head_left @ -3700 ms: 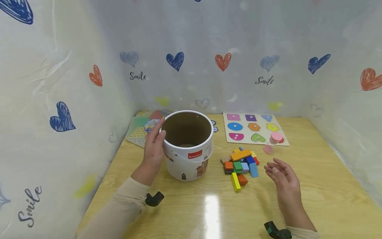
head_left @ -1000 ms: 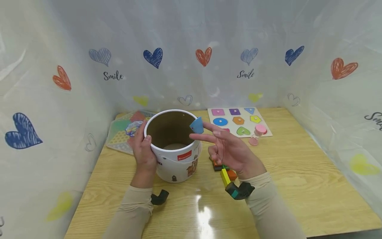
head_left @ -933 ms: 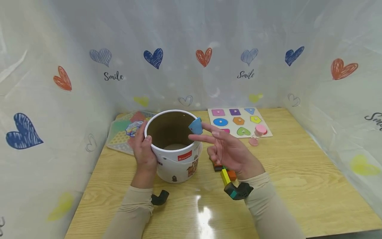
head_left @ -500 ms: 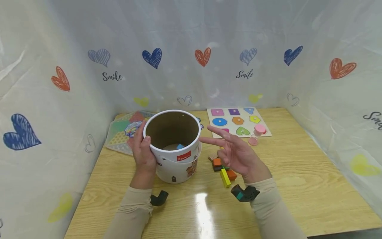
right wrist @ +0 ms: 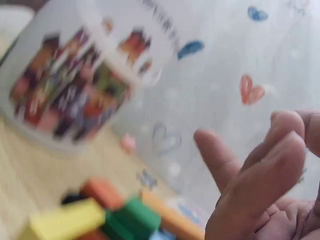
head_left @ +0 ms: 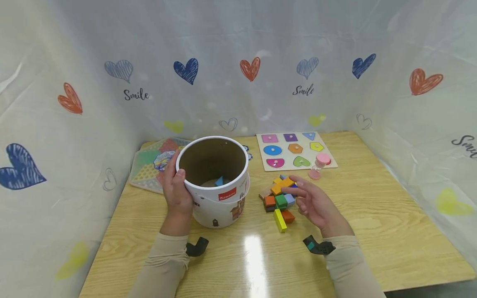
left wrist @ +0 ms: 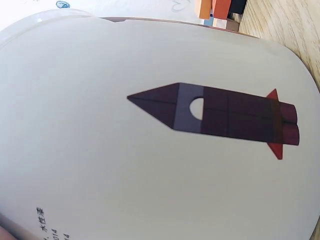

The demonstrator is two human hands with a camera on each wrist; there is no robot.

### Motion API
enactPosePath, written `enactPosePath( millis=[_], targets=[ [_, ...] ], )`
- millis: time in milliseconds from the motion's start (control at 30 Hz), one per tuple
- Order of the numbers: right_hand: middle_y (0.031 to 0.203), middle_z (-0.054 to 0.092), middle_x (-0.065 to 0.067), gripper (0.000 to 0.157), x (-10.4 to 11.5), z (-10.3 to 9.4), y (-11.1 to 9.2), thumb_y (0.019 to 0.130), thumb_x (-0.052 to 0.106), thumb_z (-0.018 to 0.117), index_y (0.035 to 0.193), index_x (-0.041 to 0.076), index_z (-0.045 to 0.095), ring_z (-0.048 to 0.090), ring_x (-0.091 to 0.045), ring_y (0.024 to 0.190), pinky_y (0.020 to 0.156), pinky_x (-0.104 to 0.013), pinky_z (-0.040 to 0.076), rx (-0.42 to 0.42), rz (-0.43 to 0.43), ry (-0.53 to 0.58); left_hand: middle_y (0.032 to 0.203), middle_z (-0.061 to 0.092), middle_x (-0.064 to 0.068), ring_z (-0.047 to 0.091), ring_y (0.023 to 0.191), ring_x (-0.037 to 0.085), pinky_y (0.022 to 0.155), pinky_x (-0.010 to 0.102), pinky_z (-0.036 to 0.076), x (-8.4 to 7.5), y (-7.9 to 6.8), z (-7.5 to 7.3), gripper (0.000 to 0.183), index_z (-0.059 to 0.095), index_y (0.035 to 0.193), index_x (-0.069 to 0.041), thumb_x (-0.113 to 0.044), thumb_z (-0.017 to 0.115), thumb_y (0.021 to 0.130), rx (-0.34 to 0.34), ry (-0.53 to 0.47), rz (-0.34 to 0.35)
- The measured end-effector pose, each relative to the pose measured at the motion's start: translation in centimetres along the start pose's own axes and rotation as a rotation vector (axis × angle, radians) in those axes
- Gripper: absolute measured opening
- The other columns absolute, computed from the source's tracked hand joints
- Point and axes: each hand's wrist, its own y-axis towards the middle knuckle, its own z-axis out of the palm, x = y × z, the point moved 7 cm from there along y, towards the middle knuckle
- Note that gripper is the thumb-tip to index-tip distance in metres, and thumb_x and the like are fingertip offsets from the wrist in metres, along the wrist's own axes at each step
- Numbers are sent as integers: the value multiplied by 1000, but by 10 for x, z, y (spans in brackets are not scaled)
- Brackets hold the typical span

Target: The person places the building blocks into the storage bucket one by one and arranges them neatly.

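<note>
A white bucket point(head_left: 216, 207) with a printed side and a wire handle stands upright on the table. My left hand point(head_left: 178, 192) rests against its left side near the rim, thumb and fingers spread along the outer wall. Inside at the bottom lies a light-blue block point(head_left: 219, 181). My right hand point(head_left: 316, 203) hovers at the right edge of a pile of coloured wooden blocks point(head_left: 279, 200), index and middle fingers extended, nothing between them. In the right wrist view, yellow, green and orange blocks point(right wrist: 132, 220) show below that hand. A rocket print on the bucket point(left wrist: 225, 115) fills the left wrist view.
Behind the pile lies a shape puzzle board point(head_left: 298, 151), with a pink hourglass point(head_left: 318, 165) at its front right corner. At back left, behind the bucket, lies a flat translucent patterned sheet point(head_left: 143, 169). Curtains with printed hearts point(head_left: 249, 69) enclose the table.
My right hand has let the light-blue block fall into the bucket and moved right and down to the pile. My left hand has stayed on the bucket; the view has shifted slightly.
</note>
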Motion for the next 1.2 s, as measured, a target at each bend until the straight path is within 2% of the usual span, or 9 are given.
enactPosePath(
  millis=[133,267,400,567,700,833,1000,1100,1200],
  targets=[
    [99,68,-9,52,-16,-28,4,96,31,52,142,9,41,39,-8,44,42,-17,36,-174,33,-230,134,50,14,44,120,40,97,54,37,-2,2,0,52,47,138,-5,-17,37,88,-7,-33,23],
    [85,68,-8,44,-29,-42,8,96,26,53,136,10,47,36,-7,40,38,-19,33,-246,44,-358,134,51,11,46,120,36,98,53,37,-2,2,-1,52,48,137,-6,-16,37,87,-17,-43,18],
    [85,68,-13,43,-30,-45,10,96,24,53,136,12,46,36,-9,40,37,-21,34,-241,42,-411,135,51,9,46,121,33,99,53,36,-2,1,-2,52,48,138,-6,-15,37,88,-27,-26,1],
    [92,68,-20,43,-20,-42,13,94,26,56,135,17,48,38,-13,42,39,-22,33,-247,43,-505,136,50,16,45,121,37,98,53,37,-4,2,-3,53,46,138,-2,-13,36,87,-23,-23,11],
    [86,68,-18,43,-22,-42,17,92,24,57,133,19,51,37,-13,41,40,-23,34,-244,61,-567,135,50,17,45,120,39,98,51,37,-5,3,-4,53,46,138,-1,-12,36,87,-25,-22,13],
    [83,67,-17,43,-26,-42,18,92,21,57,134,18,50,37,-12,41,39,-24,34,-229,75,-555,135,51,14,46,121,36,98,51,37,-8,3,-3,52,48,137,-4,-13,37,87,-24,2,5],
    [87,67,-19,43,-24,-42,15,92,25,58,134,20,50,38,-15,43,40,-23,34,-233,91,-554,136,51,8,44,124,29,102,50,35,-9,5,-6,49,51,137,-13,-12,39,89,2,45,-55],
    [88,67,-19,42,-22,-44,14,91,25,58,132,21,52,39,-17,44,41,-24,34,-254,100,-587,137,50,6,43,126,27,104,52,33,-7,6,-8,49,50,138,-16,-11,40,90,40,39,-84],
    [83,67,-17,42,-25,-47,15,90,20,57,131,18,52,38,-16,43,40,-24,33,-254,105,-647,138,49,9,42,127,30,105,53,31,-3,5,-9,49,49,138,-13,-8,40,90,57,6,-95]
  ],
)
